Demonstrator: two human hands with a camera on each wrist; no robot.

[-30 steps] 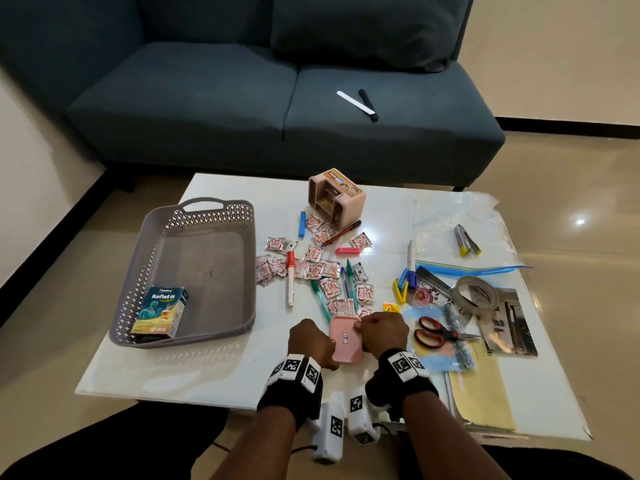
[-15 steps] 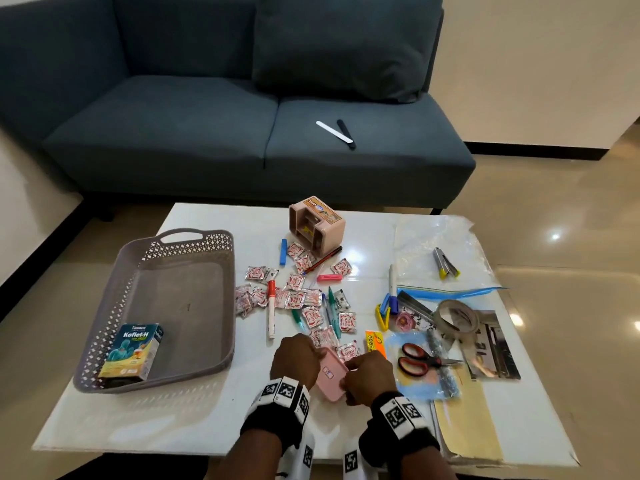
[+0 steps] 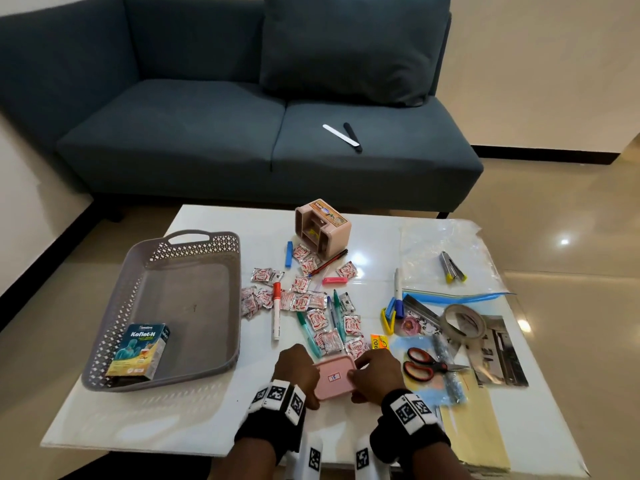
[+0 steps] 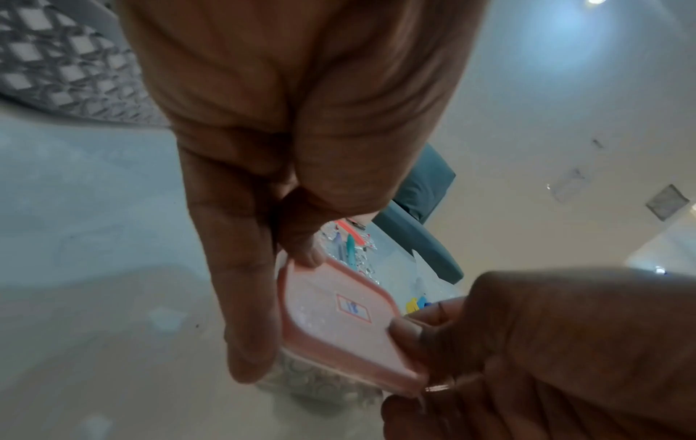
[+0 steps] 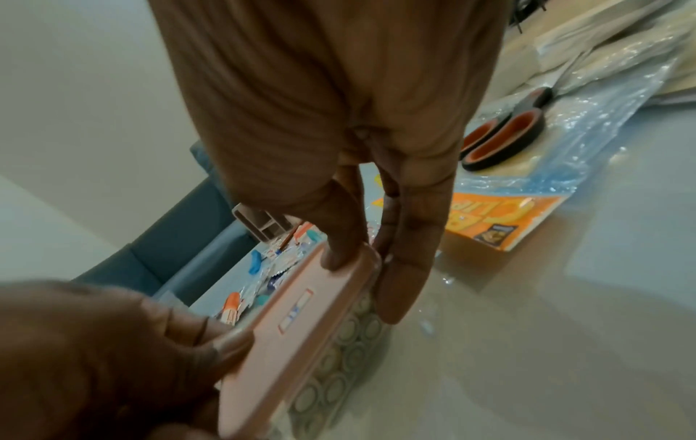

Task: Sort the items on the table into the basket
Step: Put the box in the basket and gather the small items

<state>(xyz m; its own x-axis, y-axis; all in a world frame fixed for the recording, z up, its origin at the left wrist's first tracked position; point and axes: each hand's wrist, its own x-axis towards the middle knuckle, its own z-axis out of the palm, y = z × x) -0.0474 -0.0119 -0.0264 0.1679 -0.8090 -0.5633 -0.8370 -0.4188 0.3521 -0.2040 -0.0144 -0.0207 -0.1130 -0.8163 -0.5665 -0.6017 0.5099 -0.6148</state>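
A small box with a pink lid [image 3: 334, 375] [image 4: 339, 321] [image 5: 297, 324] and a clear patterned body sits at the table's near edge. My left hand [image 3: 298, 374] [image 4: 263, 300] grips its left side, thumb on the lid's far corner. My right hand [image 3: 372, 375] [image 5: 361, 268] grips its right side, thumb on the lid's corner, fingers down the side. The grey basket [image 3: 138, 271] stands at the left and holds a medicine carton [image 3: 138, 351].
Beyond the box lie several red-and-white sachets [image 3: 304, 301], pens and markers [image 3: 276, 315], and a beige organizer [image 3: 322, 232]. Scissors [image 3: 427, 367], a tape roll [image 3: 462, 320], plastic bags and papers lie to the right. A sofa [image 3: 242, 140] stands behind the white table [image 3: 145, 420].
The head view has tilted upward, so the table sits lower in the picture. The pink-lidded box has turned from tilted to level. Both hands stay on it.
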